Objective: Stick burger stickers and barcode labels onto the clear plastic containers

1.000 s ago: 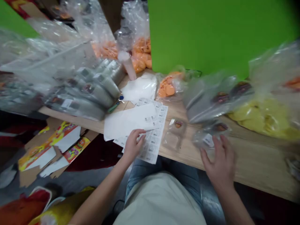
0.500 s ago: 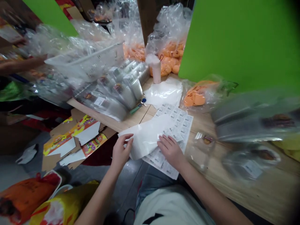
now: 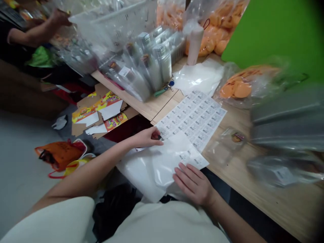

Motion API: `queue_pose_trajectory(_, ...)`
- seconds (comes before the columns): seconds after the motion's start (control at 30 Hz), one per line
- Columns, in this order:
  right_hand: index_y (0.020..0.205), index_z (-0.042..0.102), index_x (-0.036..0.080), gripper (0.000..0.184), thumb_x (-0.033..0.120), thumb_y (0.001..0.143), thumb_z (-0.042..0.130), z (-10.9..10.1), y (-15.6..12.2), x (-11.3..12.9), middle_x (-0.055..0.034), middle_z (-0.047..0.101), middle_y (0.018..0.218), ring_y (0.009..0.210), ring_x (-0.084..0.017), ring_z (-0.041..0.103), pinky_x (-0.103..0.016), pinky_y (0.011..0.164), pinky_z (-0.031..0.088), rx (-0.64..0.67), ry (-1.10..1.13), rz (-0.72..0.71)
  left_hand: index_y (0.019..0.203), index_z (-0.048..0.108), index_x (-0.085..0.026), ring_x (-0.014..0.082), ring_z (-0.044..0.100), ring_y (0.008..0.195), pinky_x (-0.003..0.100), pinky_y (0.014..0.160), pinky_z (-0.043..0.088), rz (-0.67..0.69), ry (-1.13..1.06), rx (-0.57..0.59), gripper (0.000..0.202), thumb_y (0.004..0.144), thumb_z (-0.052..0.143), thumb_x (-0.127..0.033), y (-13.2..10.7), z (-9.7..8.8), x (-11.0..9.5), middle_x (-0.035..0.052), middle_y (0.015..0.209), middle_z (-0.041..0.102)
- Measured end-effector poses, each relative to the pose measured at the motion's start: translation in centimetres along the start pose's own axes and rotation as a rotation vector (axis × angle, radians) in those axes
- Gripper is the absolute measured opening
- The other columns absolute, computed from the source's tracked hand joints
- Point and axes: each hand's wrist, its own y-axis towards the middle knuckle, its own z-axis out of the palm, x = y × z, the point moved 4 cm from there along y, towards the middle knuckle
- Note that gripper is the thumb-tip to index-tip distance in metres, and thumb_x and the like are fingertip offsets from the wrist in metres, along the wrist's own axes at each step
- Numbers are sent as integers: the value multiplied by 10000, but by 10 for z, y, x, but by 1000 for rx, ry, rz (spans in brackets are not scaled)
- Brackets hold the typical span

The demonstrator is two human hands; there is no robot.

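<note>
Head | left hand (image 3: 146,137) curled, pinching white sheet (image 3: 162,168) edge | right hand (image 3: 192,181) spread flat on it

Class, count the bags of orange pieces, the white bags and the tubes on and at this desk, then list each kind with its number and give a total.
Bags of orange pieces: 3
White bags: 2
Tube: 1
Total: 6

label sheet (image 3: 194,118): white, black-printed grid | panel (image 3: 275,33): green | discs (image 3: 241,90): orange
</note>
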Motion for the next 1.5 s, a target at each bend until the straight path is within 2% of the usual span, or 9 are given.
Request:
queue_pose_trajectory(0.17,1037,627,146,243,197,823,523,-10,6,8,-86,610,1173,1155,-243,513,-358,930,483,-55,42,-142,950,622,-137,180,618,746,289,686,472,-281,-517,551,518,603,707,-511,-29,38,16,63,875,672)
queue_pose_trajectory(0.27,1057,611,156,255,190,814,541,-9,11,9,-86,615,1164,1188,-242,481,-377,949,463,-24,119,-119,952,642,-138,193,643,731,323,720,497,-321,-694,641,479,562,773,-384,-32,44,13,67,891,695)
queue_pose_trajectory(0.37,1143,559,156,342,204,804,557,-16,13,-4,-106,596,1182,1215,-265,447,-435,953,444,-25,217,175,934,666,-146,187,653,750,326,767,506,-277,-628,548,363,620,753,-304,-27,29,2,61,908,705)
queue_pose_trajectory(0.57,1242,452,226,504,302,768,606,-30,11,-63,-101,579,1148,1058,-251,542,-473,896,450,-333,306,1014,976,667,-150,186,651,822,317,818,500,-144,-578,511,326,680,715,-277,-25,2,-42,60,956,703)
queue_pose_trajectory(0.67,1228,457,211,471,365,795,564,-18,14,-85,-68,636,944,866,-212,600,-406,756,510,-312,568,1191,958,669,-146,185,656,788,323,810,502,-185,-644,516,312,672,720,-262,-26,4,-53,59,932,707)
queue_pose_trajectory(0.87,1013,616,224,263,260,752,634,-42,40,-62,-87,595,1002,979,-242,523,-437,900,410,-372,-66,848,979,660,-136,181,638,834,312,813,489,-154,-689,436,307,710,690,-282,-28,13,-60,78,984,688)
queue_pose_trajectory(1.1,994,634,220,198,196,828,528,-24,59,-53,-68,641,921,878,-194,581,-366,810,481,-329,171,812,1000,652,-150,172,612,900,315,866,449,-83,-622,469,305,757,641,-335,-23,14,-71,65,1025,670)
queue_pose_trajectory(1.33,883,644,212,162,279,854,499,-37,31,-86,-30,665,873,799,-166,614,-320,732,501,-354,408,1134,950,667,-160,172,619,867,314,842,459,-121,-647,438,287,728,669,-341,-17,12,-88,52,989,679)
queue_pose_trajectory(1.5,908,637,211,163,280,760,634,-53,45,-77,-50,643,910,872,-197,577,-358,805,461,-275,164,870,947,658,-152,173,615,846,320,826,456,-106,-669,429,303,725,667,-359,-21,15,-98,52,972,675)
